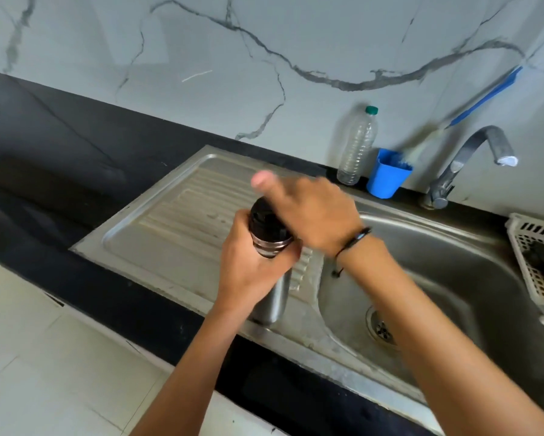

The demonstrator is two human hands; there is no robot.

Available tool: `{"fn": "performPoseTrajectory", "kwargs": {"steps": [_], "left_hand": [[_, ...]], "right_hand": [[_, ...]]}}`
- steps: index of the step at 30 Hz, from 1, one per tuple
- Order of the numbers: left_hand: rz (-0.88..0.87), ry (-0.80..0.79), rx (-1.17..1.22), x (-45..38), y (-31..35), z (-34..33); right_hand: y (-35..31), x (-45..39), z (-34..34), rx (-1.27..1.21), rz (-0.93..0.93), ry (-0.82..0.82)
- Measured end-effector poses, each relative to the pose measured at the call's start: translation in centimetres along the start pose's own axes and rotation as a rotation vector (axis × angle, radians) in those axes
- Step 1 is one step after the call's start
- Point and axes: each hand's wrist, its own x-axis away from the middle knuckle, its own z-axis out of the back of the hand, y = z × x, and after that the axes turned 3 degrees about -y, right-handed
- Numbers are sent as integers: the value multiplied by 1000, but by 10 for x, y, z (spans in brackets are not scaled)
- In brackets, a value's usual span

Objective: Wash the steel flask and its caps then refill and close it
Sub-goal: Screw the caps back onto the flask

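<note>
The steel flask [275, 298] stands upright on the sink's ribbed draining board [176, 215]. My left hand [252, 262] is wrapped around its upper body, just below the threaded neck. A black inner cap [263, 220] sits on the flask's mouth. My right hand [308, 210] rests over the cap from the right, its thumb raised and fingers spread; whether it grips the cap is blurred. A dark cord bracelet is on my right wrist.
The steel sink basin [453, 278] with its drain [382, 328] lies to the right, under a curved tap [472, 158]. A clear plastic bottle [357, 146] and a blue cup [387, 174] holding a blue-handled brush stand at the wall. A white basket [538, 256] sits far right.
</note>
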Motion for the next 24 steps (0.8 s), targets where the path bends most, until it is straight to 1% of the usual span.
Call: {"fn": "performPoseTrajectory", "kwargs": {"steps": [1,2,3,4,5,7,9,13,16,19,20,22,23,24], "left_hand": [[12,-13,47,1,-3,2],[20,-23,43,3,-3,3],[26,-31,35,4,-3,4],[31,-37,33,4,-3,4],[36,-39,42,5,-2,4],[40,-43,63,5,-1,3],[56,-46,67,6,1,4],[71,-41,50,6,4,3],[73,-44,53,6,3,3],[73,-54,51,6,2,3],[68,-57,50,6,1,4],[64,-64,44,5,-1,4],[64,-67,45,5,-2,4],[62,-67,51,5,-3,4]], "right_hand": [[17,-10,0,-106,-36,9],[37,-24,-3,-105,-62,25],[60,-41,-11,-24,-98,20],[81,-59,-21,83,-144,-28],[101,-74,-33,180,-181,-109],[131,-94,-55,278,-238,-231],[150,-106,-70,297,-274,-262],[170,-124,-90,348,-259,-317],[178,-131,-99,300,-229,-264],[175,-130,-93,152,-157,-216],[166,-126,-84,47,-127,-196],[143,-111,-54,-308,-60,-182],[128,-100,-33,-514,15,-224],[114,-88,-12,-666,124,-288]]}}
